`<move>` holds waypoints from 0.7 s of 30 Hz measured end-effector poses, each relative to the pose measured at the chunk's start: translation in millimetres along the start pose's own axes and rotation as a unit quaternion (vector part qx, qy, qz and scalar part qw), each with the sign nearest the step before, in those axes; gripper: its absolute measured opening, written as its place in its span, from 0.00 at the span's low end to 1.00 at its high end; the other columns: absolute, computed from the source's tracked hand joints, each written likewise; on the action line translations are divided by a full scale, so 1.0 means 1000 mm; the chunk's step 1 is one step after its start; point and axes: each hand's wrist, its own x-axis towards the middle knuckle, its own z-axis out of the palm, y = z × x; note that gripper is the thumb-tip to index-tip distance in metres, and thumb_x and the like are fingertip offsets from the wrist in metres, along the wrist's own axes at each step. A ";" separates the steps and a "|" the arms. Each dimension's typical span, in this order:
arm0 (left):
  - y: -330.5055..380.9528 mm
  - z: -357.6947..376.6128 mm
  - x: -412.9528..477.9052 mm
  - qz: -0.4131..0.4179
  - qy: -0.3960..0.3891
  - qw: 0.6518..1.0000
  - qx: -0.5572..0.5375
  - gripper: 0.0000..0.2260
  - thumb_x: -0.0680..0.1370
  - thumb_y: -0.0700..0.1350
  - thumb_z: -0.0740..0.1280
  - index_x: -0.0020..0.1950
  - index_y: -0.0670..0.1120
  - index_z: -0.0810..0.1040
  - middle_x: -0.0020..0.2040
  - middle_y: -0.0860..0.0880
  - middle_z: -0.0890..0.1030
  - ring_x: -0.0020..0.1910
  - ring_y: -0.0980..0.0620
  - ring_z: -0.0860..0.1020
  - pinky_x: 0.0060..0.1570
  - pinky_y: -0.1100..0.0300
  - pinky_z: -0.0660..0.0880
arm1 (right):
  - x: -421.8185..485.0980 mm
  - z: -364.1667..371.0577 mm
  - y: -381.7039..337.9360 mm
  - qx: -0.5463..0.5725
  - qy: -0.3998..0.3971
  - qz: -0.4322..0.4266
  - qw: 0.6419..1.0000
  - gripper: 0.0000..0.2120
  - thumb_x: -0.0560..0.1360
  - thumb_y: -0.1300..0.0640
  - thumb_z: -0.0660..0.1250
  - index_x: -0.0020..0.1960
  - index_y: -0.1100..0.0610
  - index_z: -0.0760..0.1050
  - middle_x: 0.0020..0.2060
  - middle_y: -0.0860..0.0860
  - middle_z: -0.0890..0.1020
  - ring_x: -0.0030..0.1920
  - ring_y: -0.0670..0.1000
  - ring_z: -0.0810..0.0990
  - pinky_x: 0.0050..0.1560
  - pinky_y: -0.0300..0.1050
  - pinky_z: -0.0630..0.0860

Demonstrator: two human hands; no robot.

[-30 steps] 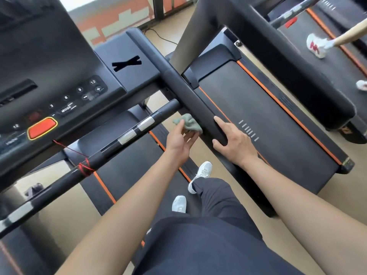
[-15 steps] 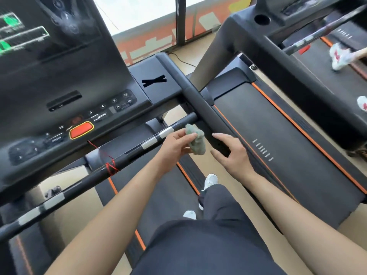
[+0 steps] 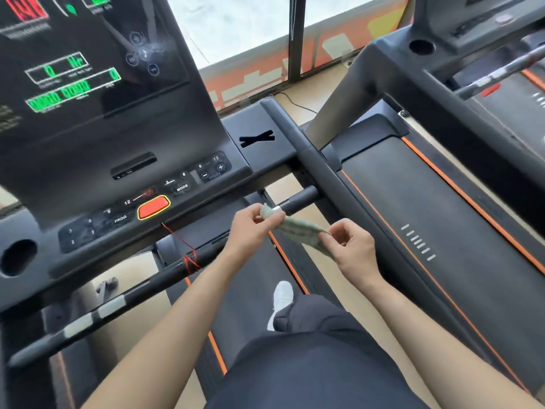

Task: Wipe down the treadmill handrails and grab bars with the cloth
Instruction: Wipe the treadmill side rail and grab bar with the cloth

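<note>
Clearance is looking tight up front: the console (image 3: 118, 172) edge is overhanging the grab bar (image 3: 165, 276), and that bar is crossing diagonally just behind the left hand (image 3: 249, 228), w/ its far end meeting the thick R-side handrail (image 3: 321, 172). The handrail is slanting down close past the right hand (image 3: 354, 246); can't tell if they're touching. Open room is lying below and toward the person, over the treadmill belt (image 3: 244, 290), where a white shoe (image 3: 281, 296) is showing. A neighbouring treadmill (image 3: 442, 216) is filling the far side of the handrail. A red cord (image 3: 188, 255) is wrapping the bar, left of the L hand.

Grip: both hands are closing on the cloth (image 3: 298, 228). L thumb and fingertips are pinching one end, R thumb and curled fingers are pinching the other. The cloth is hanging in the air between them, in front of the bar's R end. Its L end is overlapping the bar's silver band in view — contact unclear.

Cloth itself is looking pale grey-green, thin and creased, and is pulling out into a loose band, w/ the lower edge drooping by the R hand.
</note>
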 end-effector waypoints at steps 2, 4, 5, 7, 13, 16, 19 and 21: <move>0.005 0.001 0.016 0.016 -0.004 0.999 0.038 0.16 0.75 0.48 0.77 0.39 0.40 0.75 0.33 0.50 0.77 0.33 0.54 0.74 0.37 0.54 0.72 | 0.000 0.009 0.001 -0.052 0.038 -0.013 0.998 0.08 0.74 0.57 0.74 0.41 0.52 0.76 0.32 0.47 0.79 0.34 0.49 0.77 0.37 0.43 0.74; 0.013 0.002 0.038 0.039 -0.002 0.993 0.114 0.18 0.73 0.54 0.76 0.41 0.40 0.76 0.34 0.48 0.78 0.34 0.53 0.74 0.37 0.51 0.75 | 0.004 0.020 0.005 -0.109 0.083 -0.030 0.990 0.07 0.73 0.59 0.73 0.43 0.51 0.75 0.34 0.46 0.78 0.35 0.48 0.77 0.39 0.45 0.74; 0.018 0.004 0.050 0.049 -0.002 0.988 0.146 0.17 0.72 0.55 0.75 0.42 0.42 0.77 0.34 0.48 0.78 0.34 0.53 0.74 0.39 0.51 0.76 | 0.007 0.026 0.006 -0.144 0.107 -0.037 0.983 0.07 0.73 0.59 0.73 0.43 0.51 0.75 0.34 0.46 0.78 0.36 0.49 0.77 0.38 0.46 0.74; 0.033 0.013 0.075 0.064 -0.001 0.981 0.184 0.13 0.73 0.53 0.75 0.41 0.45 0.79 0.33 0.53 0.77 0.34 0.55 0.73 0.40 0.55 0.75 | 0.016 0.036 0.009 -0.200 0.152 -0.057 0.966 0.08 0.73 0.60 0.73 0.43 0.53 0.74 0.35 0.46 0.77 0.37 0.51 0.77 0.37 0.48 0.73; 0.037 0.041 0.134 0.036 -0.014 0.947 0.318 0.11 0.75 0.56 0.71 0.55 0.54 0.83 0.48 0.58 0.84 0.46 0.57 0.81 0.53 0.53 0.79 | 0.033 0.062 0.019 -0.148 0.155 0.027 0.976 0.13 0.71 0.61 0.75 0.54 0.57 0.78 0.49 0.50 0.81 0.50 0.54 0.78 0.50 0.46 0.72; 0.034 0.045 0.128 0.062 -0.010 0.928 0.367 0.16 0.74 0.53 0.72 0.62 0.58 0.80 0.54 0.59 0.82 0.49 0.59 0.80 0.53 0.57 0.77 | 0.034 0.069 0.027 -0.056 0.114 0.129 0.983 0.12 0.73 0.58 0.74 0.56 0.54 0.78 0.50 0.48 0.81 0.49 0.51 0.80 0.53 0.49 0.76; 0.027 0.046 0.125 0.065 -0.063 0.937 0.337 0.12 0.76 0.50 0.73 0.59 0.54 0.83 0.52 0.57 0.83 0.48 0.58 0.82 0.56 0.56 0.78 | 0.044 0.071 0.023 0.128 0.095 0.239 0.958 0.15 0.76 0.56 0.72 0.62 0.55 0.77 0.55 0.46 0.82 0.53 0.45 0.81 0.52 0.36 0.76; 0.022 0.048 0.127 0.006 -0.126 0.948 0.293 0.15 0.77 0.49 0.74 0.63 0.50 0.83 0.56 0.52 0.85 0.52 0.57 0.83 0.61 0.56 0.78 | 0.055 0.078 0.017 0.293 0.119 0.296 0.901 0.15 0.79 0.57 0.70 0.65 0.56 0.76 0.58 0.50 0.82 0.56 0.44 0.81 0.49 0.35 0.79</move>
